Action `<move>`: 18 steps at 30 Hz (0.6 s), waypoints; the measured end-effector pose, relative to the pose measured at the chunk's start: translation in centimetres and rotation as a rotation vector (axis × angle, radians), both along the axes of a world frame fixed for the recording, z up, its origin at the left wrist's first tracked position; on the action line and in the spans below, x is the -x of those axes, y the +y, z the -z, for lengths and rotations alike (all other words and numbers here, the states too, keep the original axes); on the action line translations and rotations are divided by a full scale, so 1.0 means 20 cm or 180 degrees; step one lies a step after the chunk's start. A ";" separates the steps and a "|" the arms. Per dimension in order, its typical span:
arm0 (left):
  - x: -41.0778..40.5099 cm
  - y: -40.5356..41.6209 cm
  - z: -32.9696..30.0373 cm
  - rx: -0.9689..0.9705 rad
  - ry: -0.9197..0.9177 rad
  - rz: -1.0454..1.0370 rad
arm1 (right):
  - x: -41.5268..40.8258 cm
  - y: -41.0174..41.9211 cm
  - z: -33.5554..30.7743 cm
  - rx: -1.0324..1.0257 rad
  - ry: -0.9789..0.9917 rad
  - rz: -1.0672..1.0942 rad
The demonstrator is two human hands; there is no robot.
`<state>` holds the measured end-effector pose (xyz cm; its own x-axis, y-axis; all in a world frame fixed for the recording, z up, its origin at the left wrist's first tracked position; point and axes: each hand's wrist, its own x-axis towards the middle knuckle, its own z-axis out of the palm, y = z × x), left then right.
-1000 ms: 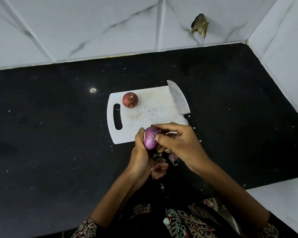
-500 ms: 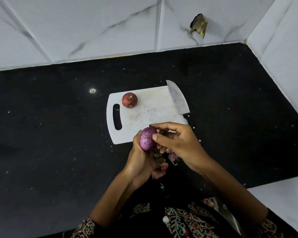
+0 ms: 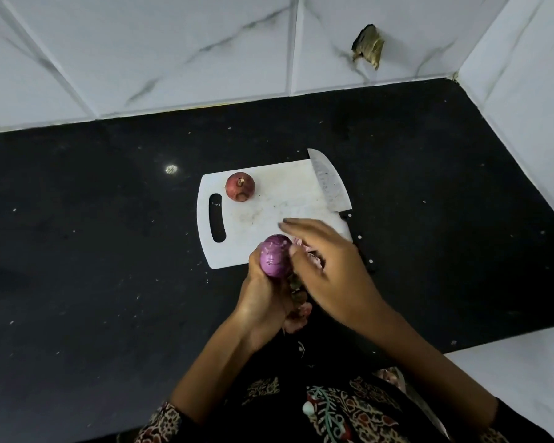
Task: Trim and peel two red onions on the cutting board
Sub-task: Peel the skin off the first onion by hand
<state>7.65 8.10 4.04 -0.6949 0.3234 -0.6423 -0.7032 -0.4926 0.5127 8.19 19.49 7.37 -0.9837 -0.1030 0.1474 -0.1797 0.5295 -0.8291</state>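
Black countertop [image 3: 93,251]: dark, speckled, backed by white marble-patterned wall tiles [image 3: 173,52] at the far side and at the right.

White cutting board [image 3: 269,215]: lies flat on the counter, its handle slot toward the left.

Unpeeled red onion [image 3: 240,186]: sits on the far-left part of the board, just right of the slot, brown-red skin on, well apart from both hands.

Left hand [image 3: 263,302]: fingers wrapped around the lower part of a peeled onion, holding it upright over the near edge of the board.

Peeled red onion [image 3: 275,256]: glossy purple, its upper part standing clear above the left hand's grip; the right hand is immediately to its right.

Onion skins [image 3: 298,310]: loose pinkish scraps on the counter just near of the board, partly hidden under the hands.

Right hand [image 3: 327,270]: fingers extended and fairly flat, reaching leftward over the board; its thumb side touches or nearly touches the peeled onion. A bit of pale skin shows beneath the fingers; whether it is pinched cannot be told.

Knife [image 3: 329,183]: blade resting along the right edge of the board, tip pointing far, dark handle running near and partly hidden by the right hand.
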 end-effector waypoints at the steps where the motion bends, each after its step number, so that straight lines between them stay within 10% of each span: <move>1: 0.00 0.00 0.00 0.0037 -0.0063 -0.0113 | -0.01 -0.01 0.01 -0.0224 0.0084 -0.0288; 10: 0.02 -0.02 0.02 -0.0155 -0.0334 -0.0076 | -0.05 0.03 0.15 -0.0931 0.1993 -0.0382; 18: 0.01 0.00 0.03 0.0199 0.0081 0.0223 | 0.00 0.05 0.07 0.1061 -0.0890 0.0619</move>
<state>7.37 8.10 3.50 -0.6884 0.3316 -0.6451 -0.7211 -0.4092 0.5591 8.27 20.47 5.92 -0.9867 0.0950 -0.1321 0.1507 0.2281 -0.9619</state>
